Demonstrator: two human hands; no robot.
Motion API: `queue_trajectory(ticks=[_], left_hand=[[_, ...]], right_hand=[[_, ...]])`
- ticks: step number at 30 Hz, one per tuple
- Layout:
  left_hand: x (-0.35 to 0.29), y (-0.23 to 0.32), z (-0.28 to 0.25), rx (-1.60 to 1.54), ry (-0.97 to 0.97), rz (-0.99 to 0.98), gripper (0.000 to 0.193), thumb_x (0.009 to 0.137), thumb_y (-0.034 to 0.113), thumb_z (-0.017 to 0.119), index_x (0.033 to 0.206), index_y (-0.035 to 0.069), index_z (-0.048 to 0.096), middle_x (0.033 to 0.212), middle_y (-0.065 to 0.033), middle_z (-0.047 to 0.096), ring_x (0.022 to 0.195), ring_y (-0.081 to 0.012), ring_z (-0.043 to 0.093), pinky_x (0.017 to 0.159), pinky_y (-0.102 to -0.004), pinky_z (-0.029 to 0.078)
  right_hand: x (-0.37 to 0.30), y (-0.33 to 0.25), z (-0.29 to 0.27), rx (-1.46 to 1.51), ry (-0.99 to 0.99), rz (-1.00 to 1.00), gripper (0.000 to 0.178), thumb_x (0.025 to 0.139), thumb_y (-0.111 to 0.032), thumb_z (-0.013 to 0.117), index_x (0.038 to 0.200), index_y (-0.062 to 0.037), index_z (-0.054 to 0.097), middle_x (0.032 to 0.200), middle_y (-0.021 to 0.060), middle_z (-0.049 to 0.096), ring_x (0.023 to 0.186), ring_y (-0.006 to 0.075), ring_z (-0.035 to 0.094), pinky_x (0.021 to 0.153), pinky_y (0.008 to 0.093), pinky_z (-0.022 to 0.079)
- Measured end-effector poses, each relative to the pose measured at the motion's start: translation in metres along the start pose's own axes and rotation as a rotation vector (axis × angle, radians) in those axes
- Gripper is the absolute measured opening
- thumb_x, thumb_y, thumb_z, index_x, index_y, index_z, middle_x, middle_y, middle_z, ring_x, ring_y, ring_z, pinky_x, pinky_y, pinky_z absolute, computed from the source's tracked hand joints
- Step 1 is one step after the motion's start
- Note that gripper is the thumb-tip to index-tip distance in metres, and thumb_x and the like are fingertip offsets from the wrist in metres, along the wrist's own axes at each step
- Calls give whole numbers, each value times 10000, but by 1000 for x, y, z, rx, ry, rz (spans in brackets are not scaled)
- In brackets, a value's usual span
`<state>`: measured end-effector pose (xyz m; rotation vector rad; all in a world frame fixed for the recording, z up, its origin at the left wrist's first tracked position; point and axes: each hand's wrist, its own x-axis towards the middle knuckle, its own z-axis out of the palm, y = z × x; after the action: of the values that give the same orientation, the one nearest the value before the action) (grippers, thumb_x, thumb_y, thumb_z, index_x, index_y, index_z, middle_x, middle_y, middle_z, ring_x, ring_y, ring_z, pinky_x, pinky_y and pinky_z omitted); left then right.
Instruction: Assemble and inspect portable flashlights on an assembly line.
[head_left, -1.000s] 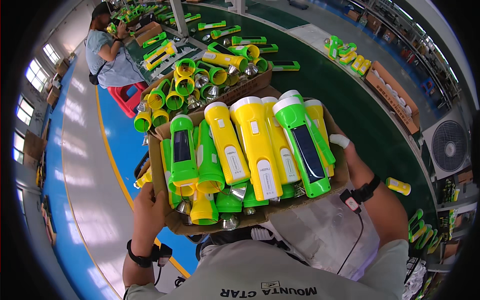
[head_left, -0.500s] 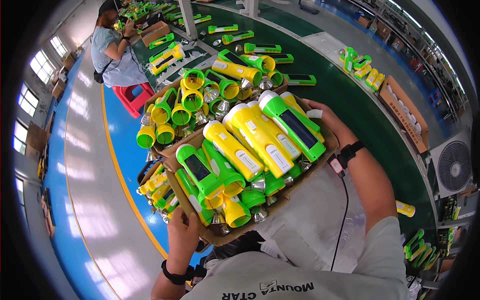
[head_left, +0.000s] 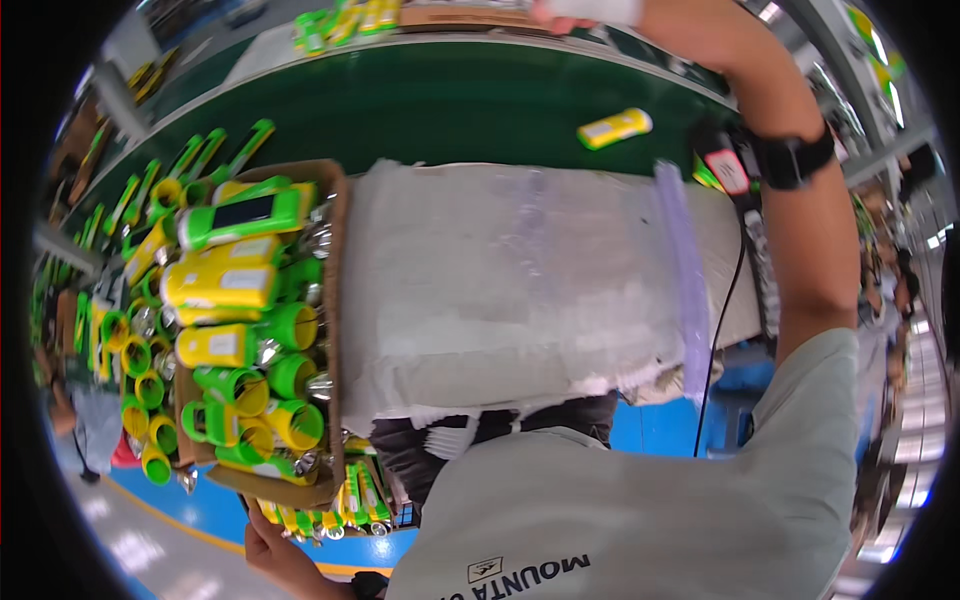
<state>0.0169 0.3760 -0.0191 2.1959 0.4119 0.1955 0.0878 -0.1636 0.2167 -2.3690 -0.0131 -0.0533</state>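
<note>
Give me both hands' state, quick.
Left hand: at the near edge of the cardboard box of flashlights; grip can't be told.
Right hand: at the picture's top edge, blurred; open or closed can't be told.

Factory workshop: long green worktop (head_left: 450, 110), half-assembled flashlights (head_left: 285, 323)
</note>
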Motion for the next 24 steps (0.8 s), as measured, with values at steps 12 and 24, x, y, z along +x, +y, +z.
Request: queue_trajectory(ticks=[12, 24], left_hand=[[-62, 147, 131, -43, -885, 1122, 264, 757, -39, 602, 1016, 3, 580, 996, -172, 585, 913, -316, 589, 802, -393, 462], [-79, 103, 234, 158, -766, 1181, 554, 787, 147, 647, 1302, 57, 463, 1410, -230, 343, 1314, -418, 302, 1090, -510, 227]], right_hand=[[-424, 95, 160, 332, 1046, 365, 359, 935, -250, 551, 1147, 39, 560, 868, 67, 610, 824, 169, 592, 784, 308, 465], [-500, 222, 323, 1025, 1143, 1063, 319, 950, -293, 506, 1050, 0, 580, 755, 57, 609, 668, 156, 591, 657, 293, 480]])
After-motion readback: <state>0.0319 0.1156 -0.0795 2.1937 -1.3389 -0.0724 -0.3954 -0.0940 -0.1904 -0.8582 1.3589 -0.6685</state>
